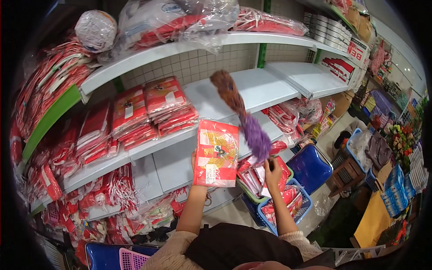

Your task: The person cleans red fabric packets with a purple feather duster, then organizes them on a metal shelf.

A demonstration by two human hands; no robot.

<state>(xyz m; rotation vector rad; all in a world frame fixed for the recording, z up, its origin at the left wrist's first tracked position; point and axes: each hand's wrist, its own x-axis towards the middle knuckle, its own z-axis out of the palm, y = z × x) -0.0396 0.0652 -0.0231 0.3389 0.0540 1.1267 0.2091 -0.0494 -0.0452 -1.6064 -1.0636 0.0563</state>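
Note:
My left hand [194, 163] grips a flat red packet [218, 150] in clear plastic, with a gold winged emblem and a white label; most of the fingers are hidden behind it. In my right hand [272, 174] is the handle of a feather duster [255, 137], purple near the hand and brown towards the tip. The duster tilts up and left over the middle shelf [209, 87]. Just beyond my left hand, red packets [164, 96] lie in stacks on that shelf. Under the duster stands a green basket [257, 197] with red packets in it.
A blue basket [302, 208] of red packets and a blue chair [311, 168] stand at the right. The upper shelf [157, 54] carries plastic-wrapped bundles. Red goods with white fringes [121, 191] fill the lower left. A pink crate [132, 260] sits near my left elbow.

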